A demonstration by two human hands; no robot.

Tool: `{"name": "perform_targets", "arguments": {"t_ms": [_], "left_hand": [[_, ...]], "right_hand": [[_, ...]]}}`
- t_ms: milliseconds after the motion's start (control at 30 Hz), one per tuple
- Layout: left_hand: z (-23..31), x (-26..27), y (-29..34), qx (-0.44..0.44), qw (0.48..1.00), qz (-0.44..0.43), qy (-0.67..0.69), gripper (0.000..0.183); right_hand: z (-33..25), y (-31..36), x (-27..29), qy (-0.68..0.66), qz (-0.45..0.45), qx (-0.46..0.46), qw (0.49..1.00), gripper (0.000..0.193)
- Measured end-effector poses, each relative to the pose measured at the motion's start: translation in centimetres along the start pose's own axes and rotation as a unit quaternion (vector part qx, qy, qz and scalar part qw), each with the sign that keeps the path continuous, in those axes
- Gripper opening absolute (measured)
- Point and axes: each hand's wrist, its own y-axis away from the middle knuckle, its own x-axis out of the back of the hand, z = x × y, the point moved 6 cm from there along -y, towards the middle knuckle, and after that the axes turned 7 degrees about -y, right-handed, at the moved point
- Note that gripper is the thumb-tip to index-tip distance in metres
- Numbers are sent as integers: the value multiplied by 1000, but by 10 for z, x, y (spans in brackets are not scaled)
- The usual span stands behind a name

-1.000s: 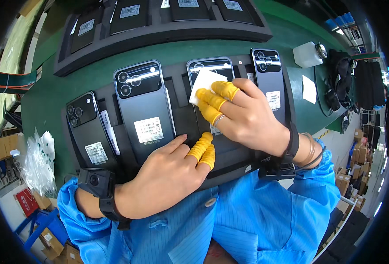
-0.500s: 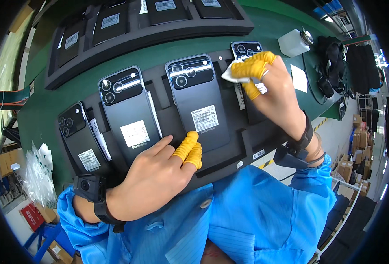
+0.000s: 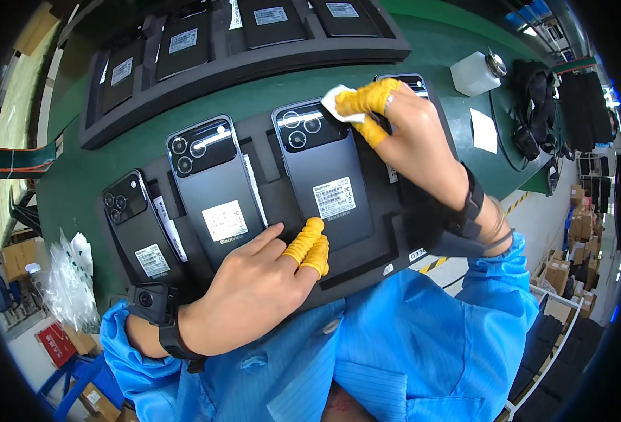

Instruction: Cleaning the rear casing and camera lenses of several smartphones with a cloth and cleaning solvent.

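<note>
Yellow rubbery finger cots on both hands here. The right hand (image 3: 423, 133) is pinched around a small white wipe (image 3: 337, 102), pressing it at the top right corner of the middle phone (image 3: 324, 172), right by the glossy camera block. That phone is a matte dark slab with rounded corners and a white sticker, lying face down in a black foam tray (image 3: 388, 243) at the near edge of the green counter (image 3: 458, 77). The left hand (image 3: 254, 288) rests loosely curled, holding nothing, its capped fingertips touching the phone's lower edge. Two similar phones (image 3: 215, 190) sit in slots to the left. A second foam tray (image 3: 254, 63) lies toward the far edge, and a squat white plastic bottle (image 3: 476, 74) near the right edge.
</note>
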Motion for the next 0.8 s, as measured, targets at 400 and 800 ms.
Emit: {"name": "perform_targets", "arguments": {"t_ms": [400,800], "left_hand": [[-1,1,-1,-8,999,40,-14,20],[-1,0,0,3,1000,-10,-12,23]], "right_hand": [[-10,-24,1,-9,12,106,994,22],[-28,18,-2,51,-88,78,992,20]]}}
